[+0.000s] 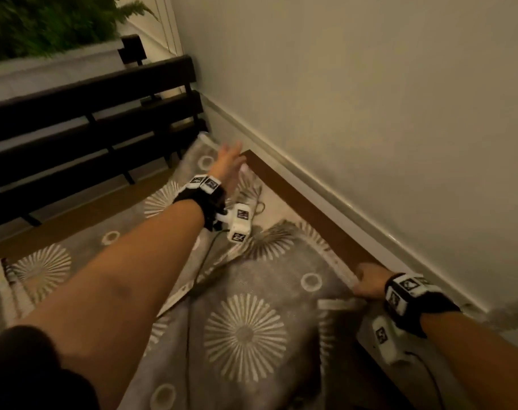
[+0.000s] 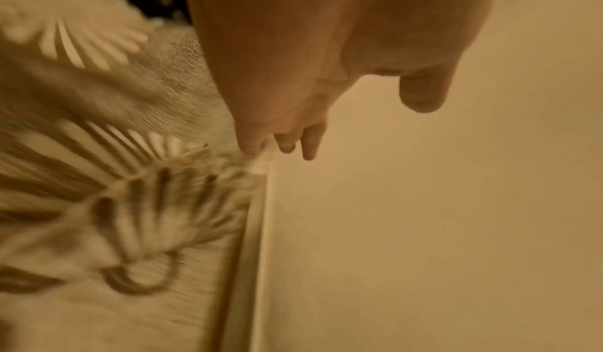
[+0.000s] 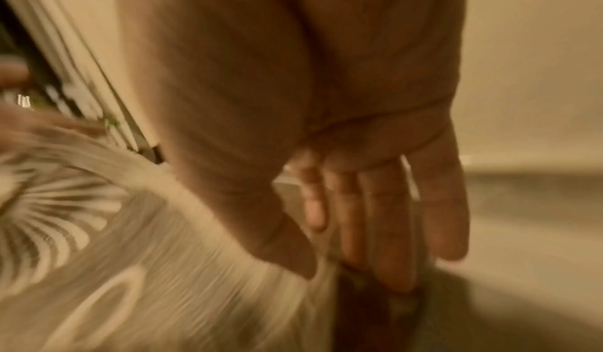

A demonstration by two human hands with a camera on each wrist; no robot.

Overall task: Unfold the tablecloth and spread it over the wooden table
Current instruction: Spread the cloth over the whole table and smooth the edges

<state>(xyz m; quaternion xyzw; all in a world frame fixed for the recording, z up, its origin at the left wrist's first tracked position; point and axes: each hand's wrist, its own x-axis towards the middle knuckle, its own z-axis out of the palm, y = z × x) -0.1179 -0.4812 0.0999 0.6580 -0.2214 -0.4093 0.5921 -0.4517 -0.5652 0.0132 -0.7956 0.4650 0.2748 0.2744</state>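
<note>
The grey tablecloth [image 1: 246,329] with white sunburst prints lies rumpled over the wooden table, with a fold turned back near the middle. A bare brown strip of the table [image 1: 296,196] shows along the wall. My left hand [image 1: 229,161] reaches to the far corner, its fingers straight and spread over the cloth's far edge. In the left wrist view the left hand's fingertips [image 2: 293,146] hang by the cloth [image 2: 114,164] at the wall. My right hand [image 1: 368,281] is at the cloth's right edge. There the cloth [image 3: 163,267] runs between its thumb and fingers [image 3: 385,228].
A pale wall [image 1: 370,113] with a light ledge [image 1: 325,190] runs close along the table's right side. A dark slatted bench [image 1: 89,122] stands beyond the far left edge, with green plants [image 1: 45,22] behind it. A thin black cable [image 1: 189,291] trails over the cloth.
</note>
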